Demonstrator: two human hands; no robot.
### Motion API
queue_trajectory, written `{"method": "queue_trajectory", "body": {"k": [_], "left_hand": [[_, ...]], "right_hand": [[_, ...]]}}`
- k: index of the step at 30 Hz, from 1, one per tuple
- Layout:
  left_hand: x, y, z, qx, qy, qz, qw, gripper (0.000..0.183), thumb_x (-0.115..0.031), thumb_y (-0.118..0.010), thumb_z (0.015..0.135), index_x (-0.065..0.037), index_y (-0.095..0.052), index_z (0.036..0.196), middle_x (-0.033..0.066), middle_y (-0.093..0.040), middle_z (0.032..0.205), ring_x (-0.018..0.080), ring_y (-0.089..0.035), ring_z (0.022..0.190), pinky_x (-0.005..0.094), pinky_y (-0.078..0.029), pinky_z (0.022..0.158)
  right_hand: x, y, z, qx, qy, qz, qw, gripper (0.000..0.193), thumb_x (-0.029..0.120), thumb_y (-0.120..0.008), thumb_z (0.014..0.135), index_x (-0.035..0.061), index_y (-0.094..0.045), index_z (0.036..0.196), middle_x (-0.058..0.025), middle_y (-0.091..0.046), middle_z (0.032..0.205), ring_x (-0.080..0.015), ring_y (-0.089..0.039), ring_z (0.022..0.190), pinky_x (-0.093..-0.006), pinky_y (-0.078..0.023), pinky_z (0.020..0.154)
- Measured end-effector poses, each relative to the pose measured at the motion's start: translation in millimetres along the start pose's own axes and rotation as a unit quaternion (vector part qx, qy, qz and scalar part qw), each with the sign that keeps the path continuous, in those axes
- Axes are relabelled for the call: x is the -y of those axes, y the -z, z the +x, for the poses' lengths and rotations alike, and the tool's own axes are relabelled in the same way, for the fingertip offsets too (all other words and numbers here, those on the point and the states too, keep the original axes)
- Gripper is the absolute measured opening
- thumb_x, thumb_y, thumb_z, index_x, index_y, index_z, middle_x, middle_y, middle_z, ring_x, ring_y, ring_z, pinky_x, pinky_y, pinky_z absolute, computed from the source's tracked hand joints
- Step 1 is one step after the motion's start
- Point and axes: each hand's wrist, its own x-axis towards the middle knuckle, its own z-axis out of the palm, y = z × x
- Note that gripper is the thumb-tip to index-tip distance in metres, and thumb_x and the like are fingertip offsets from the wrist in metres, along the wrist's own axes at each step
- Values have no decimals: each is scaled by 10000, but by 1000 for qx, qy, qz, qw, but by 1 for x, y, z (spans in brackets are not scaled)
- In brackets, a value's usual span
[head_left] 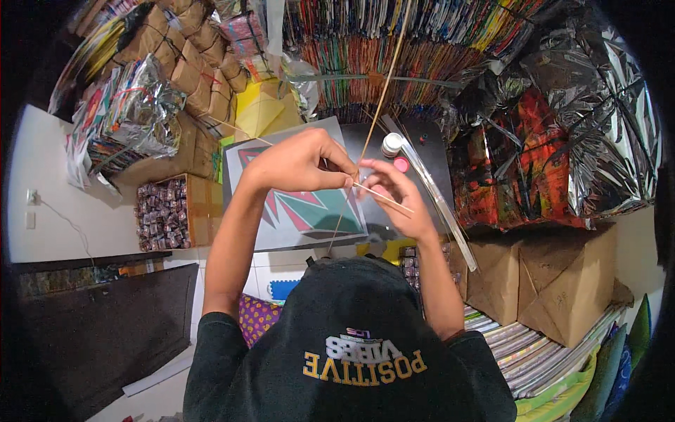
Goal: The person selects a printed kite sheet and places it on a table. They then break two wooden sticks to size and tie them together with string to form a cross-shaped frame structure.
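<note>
Two thin bamboo sticks cross in front of me. One long bamboo stick (pixel 385 88) stands steeply, running from the top edge down past my hands. The second bamboo stick (pixel 385 199) slants across it, its near end passing by my right palm. My left hand (pixel 302 163) pinches the sticks at their crossing, thumb and fingers pressed together. Close beside the crossing is my right hand (pixel 397 197), its fingers curled and a little blurred; whatever they grip is too small to tell. Beneath both hands lies a grey sheet with a red, white and green pointed pattern (pixel 302 211).
The sheet rests on a dark low table (pixel 429 158). A white-capped jar (pixel 391 145) and pink lid (pixel 401 164) stand right, beside long clear-wrapped strips (pixel 439 204). Stacks of folded coloured sheets (pixel 380 63) rise behind. Cardboard boxes (pixel 562 281) sit right; a carton of small packets (pixel 163 214) sits left.
</note>
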Motion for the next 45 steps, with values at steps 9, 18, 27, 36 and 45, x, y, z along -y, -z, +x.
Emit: {"method": "queue_trajectory", "body": {"k": [9,18,27,36,45], "left_hand": [[2,13,-16,-47,42,-91,994,190,-133,-763,860,25,-760,965,108,-728,867,152,-652,843,302,-504,751],[11,10,-16,-90,65,-125,986,172,-92,-779,841,34,-765,957,86,-735,879,109,-644,810,264,-505,720],[28,-4,-5,-131,120,-91,980,160,-65,-749,835,41,-769,954,83,-755,842,96,-661,756,264,-534,708],[27,-23,6,-109,76,122,984,200,-128,-712,749,-35,-782,911,202,-711,774,327,-707,687,396,-553,676],[47,-17,-14,32,146,230,962,151,-118,-679,724,-24,-763,807,209,-696,758,362,-695,710,424,-545,668]], "right_hand": [[-3,-21,-13,-94,-20,1,995,212,52,-501,1013,-45,-609,1168,-64,-657,1086,-97,-594,1006,-245,-467,884],[-10,-24,-15,-93,46,-231,968,203,-16,-499,929,-18,-653,1062,-78,-680,851,-104,-614,689,-252,-469,628],[-14,-40,-16,-78,60,-243,965,202,-8,-524,908,14,-653,1061,-116,-664,782,-198,-646,571,-317,-491,561],[-1,-41,-8,-67,42,-157,984,145,43,-539,947,14,-652,1034,-55,-583,698,-71,-521,579,-274,-427,535],[81,3,-7,-46,-85,-309,946,151,130,-616,953,29,-718,997,-78,-659,725,-66,-504,579,-262,-408,534]]}}
